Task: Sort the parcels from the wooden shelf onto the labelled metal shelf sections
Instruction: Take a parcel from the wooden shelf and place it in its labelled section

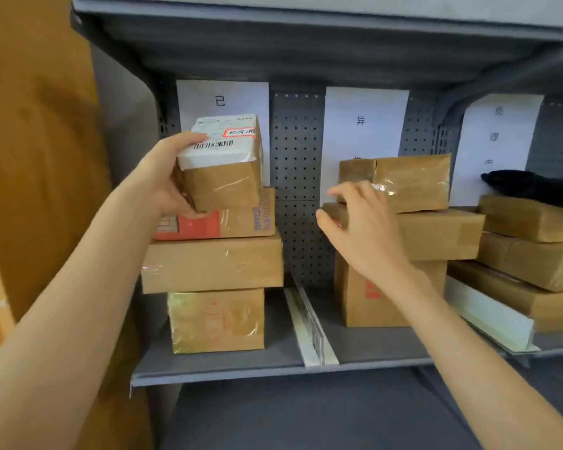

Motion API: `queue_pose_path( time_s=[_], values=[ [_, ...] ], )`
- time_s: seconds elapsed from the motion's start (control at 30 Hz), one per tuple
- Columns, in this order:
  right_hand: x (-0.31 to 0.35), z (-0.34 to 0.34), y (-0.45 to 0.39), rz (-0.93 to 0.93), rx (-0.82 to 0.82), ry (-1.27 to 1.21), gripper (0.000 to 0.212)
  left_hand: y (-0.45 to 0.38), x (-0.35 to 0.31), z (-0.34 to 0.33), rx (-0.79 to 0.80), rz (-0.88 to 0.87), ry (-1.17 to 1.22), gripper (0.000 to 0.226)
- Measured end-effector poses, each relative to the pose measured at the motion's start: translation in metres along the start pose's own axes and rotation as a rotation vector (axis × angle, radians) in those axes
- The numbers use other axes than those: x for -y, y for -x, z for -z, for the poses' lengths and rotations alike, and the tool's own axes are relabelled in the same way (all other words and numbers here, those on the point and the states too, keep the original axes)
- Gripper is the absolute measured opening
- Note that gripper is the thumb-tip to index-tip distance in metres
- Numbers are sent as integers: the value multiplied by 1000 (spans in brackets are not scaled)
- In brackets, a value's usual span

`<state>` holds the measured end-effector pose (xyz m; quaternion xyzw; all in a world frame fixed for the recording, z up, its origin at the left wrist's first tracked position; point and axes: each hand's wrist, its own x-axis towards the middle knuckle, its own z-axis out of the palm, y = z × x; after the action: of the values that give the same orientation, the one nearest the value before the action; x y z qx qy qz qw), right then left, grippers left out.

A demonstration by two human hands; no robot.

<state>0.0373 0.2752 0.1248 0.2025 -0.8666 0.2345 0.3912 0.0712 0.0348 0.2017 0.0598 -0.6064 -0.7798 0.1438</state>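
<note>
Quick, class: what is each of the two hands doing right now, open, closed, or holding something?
Left hand: holding the labelled parcel on top of the left stack.
Right hand: open, fingers resting on the middle stack's flat parcel.

Brown wooden panel [30,157] at left, dark cloth [533,186] (atop right boxes)

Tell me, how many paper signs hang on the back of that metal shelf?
3: the left sign above the parcel the left hand holds, the middle sign, and the right sign. More may hang beyond the frame.
</note>
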Motion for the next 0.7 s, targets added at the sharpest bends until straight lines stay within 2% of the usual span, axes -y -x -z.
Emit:
queue_pose_path(
  time_s=[0.27, 0.5, 0.7],
  values=[
    [-5, -41, -82, 124, -5, -120, 39, -47, -18, -4, -38, 64, -17, 52],
    [-8, -68, -121, 112, 3, -171, 38, -76, -27, -12, -100, 74, -41, 35],
    [-7, -77, -133, 97, 8, -171, 38, -102, -28, -11, -110, 99, -199, 48]
  ],
)
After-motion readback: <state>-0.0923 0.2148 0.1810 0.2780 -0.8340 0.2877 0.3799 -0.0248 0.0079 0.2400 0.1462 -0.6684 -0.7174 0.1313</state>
